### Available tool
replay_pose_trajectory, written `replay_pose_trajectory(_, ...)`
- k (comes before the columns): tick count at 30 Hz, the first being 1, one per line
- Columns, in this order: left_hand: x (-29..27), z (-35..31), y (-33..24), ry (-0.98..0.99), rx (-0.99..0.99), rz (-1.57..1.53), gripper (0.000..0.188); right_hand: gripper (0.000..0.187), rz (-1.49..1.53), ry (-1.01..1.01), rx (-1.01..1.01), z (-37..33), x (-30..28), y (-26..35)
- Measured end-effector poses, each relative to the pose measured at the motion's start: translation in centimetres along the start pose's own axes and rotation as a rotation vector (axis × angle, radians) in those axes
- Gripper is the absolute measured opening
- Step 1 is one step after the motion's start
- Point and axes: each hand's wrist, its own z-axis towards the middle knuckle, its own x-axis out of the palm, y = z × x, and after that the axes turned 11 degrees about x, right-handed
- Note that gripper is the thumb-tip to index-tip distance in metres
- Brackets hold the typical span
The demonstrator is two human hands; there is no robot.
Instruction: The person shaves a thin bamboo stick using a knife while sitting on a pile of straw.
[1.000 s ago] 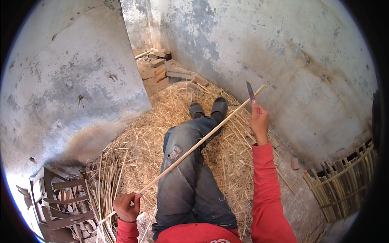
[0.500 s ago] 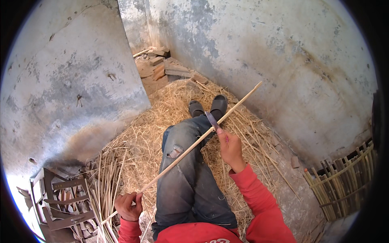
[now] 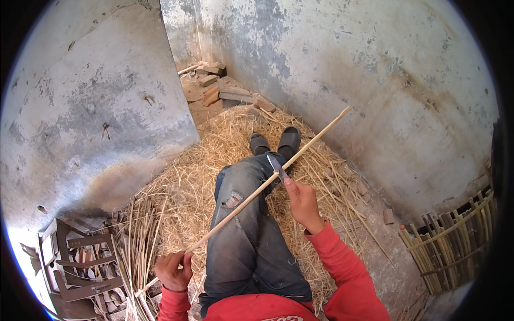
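A long pale stick (image 3: 235, 209) slants across my legs, its far end up at the right and its near end down at the left. My left hand (image 3: 174, 270) is closed round the stick near its lower end. In my right hand (image 3: 305, 202) is a knife (image 3: 277, 167), its handle mostly hidden by my fingers. The knife's dark blade crosses the stick beyond my knees and appears to touch it beside a small knot.
Shavings (image 3: 187, 182) cover the floor round my feet. Split sticks (image 3: 136, 241) lie at the left beside a dark frame (image 3: 88, 262). A slatted bamboo panel (image 3: 455, 241) leans at the right. Bricks (image 3: 211, 80) lie in the far corner between worn walls.
The knife has shifted slightly toward me along the stick, and its blade has turned. My left hand and the stick have moved a little to the right.
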Motion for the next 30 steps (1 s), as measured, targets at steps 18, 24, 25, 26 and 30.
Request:
replay_pose_trajectory(18,-10.9,-4.5,7.6,0.128,-0.046,0.152,0.023,0.056,-0.116,-0.226,0.000,6.8,-4.1,-3.1)
replay_pose_trajectory(24,-11.2,-5.8,9.2,0.256,-0.261,0.056,0.059,0.057,-0.032,-0.311,-0.025,8.0,-3.8,-3.7)
replay_pose_trajectory(25,-11.0,-6.0,9.3,0.256,-0.259,0.058,0.059,0.057,-0.030,-0.313,-0.024,7.5,-3.4,-3.3)
replay_pose_trajectory(26,-10.9,-6.2,9.3,0.268,-0.259,0.078,0.061,0.057,-0.039,-0.244,0.005,6.6,-2.6,-2.3)
replay_pose_trajectory(30,-10.2,-6.5,9.1,0.192,-0.120,0.145,0.058,0.057,-0.005,-0.133,0.005,5.1,-1.9,-1.8)
